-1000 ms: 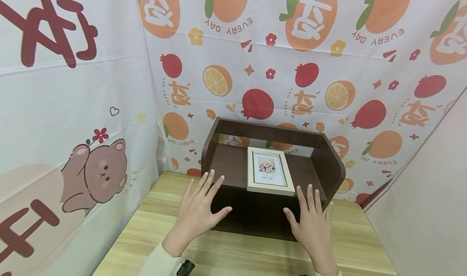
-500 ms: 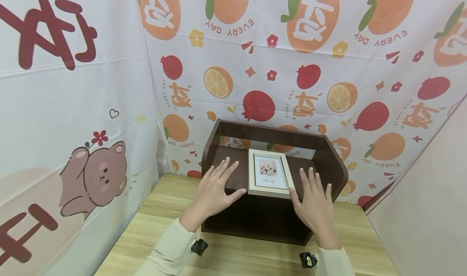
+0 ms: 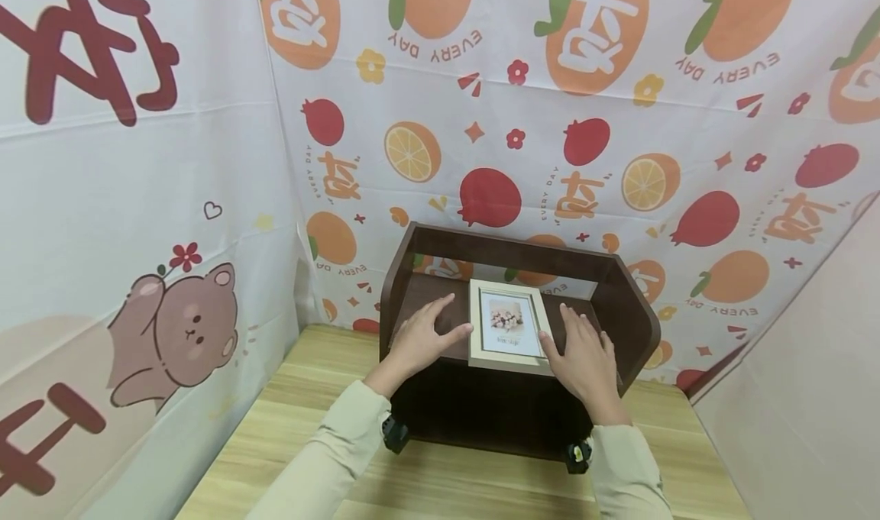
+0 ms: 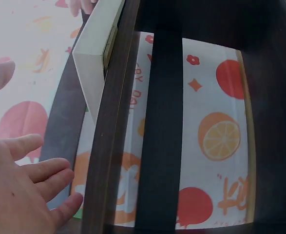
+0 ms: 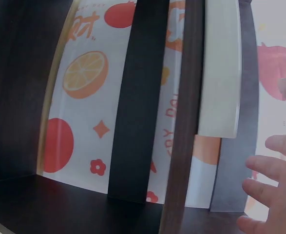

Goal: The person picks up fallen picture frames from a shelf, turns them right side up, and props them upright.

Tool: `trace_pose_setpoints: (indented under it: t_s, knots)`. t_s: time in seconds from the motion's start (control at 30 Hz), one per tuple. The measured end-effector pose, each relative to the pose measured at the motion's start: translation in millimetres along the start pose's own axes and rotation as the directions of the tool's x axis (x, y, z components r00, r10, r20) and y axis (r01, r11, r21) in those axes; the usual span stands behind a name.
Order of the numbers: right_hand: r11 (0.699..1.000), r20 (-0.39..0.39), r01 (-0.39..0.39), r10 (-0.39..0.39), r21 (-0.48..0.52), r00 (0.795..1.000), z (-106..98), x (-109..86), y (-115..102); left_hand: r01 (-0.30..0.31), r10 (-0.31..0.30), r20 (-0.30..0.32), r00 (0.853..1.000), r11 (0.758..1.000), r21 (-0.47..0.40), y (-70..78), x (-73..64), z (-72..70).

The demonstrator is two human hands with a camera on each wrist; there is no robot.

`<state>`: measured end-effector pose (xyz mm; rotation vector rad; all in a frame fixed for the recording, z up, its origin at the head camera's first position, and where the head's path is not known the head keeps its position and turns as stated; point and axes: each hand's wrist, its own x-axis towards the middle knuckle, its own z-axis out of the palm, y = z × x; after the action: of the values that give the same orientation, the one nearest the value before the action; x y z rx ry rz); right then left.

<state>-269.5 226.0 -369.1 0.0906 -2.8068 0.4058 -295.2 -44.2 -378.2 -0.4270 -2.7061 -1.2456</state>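
A picture frame [image 3: 510, 327] with a pale cream border and a flower print lies flat on the upper board of a dark brown desktop shelf [image 3: 474, 409], its near end at the board's front edge. My left hand [image 3: 416, 340] hovers just left of it, fingers spread and relaxed, thumb pointing at the frame's side. On the other side, my right hand [image 3: 587, 361] is held the same way, thumb close to the right border. Both wrist views show a gap between the frame's edge [image 4: 90, 58] and the fingers of my left hand [image 4: 23, 187] and right hand [image 5: 278, 187].
Under the shelf is a light wood-grain table [image 3: 296, 421]. A fruit-print cloth [image 3: 454, 115] hangs behind, and a bear-print cloth [image 3: 186, 329] on the left. The shelf has raised side panels [image 3: 629, 314] and a back rail [image 3: 509, 245]. Black wrist cameras [image 3: 394, 433] sit below both hands.
Both hands have moved forward over the shelf board and closer to the frame's two sides. The frame stays in its place on the shelf.
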Motion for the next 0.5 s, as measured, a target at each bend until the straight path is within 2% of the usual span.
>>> trace_pose_setpoints:
  t_s: [0.1, 0.23, 0.5]
  knots:
    - [1.0, 0.012, -0.006, 0.006, -0.008, 1.0, 3, 4.7, 1, 0.056, -0.055, 0.023, 0.998, 0.996, -0.072, -0.8, 3.9, 1.8]
    - [1.0, 0.024, -0.003, 0.003, -0.028, 1.0, 8, 8.9, 4, 0.098, -0.096, 0.031, 0.995, 0.99, -0.097, -3.5, 8.1, 5.4]
    - [1.0, 0.096, -0.004, 0.001, 0.031, 0.995, 25, 16.8, 13, 0.099, -0.098, 0.022, 0.995, 0.992, -0.073, -13.2, 15.2, 9.4]
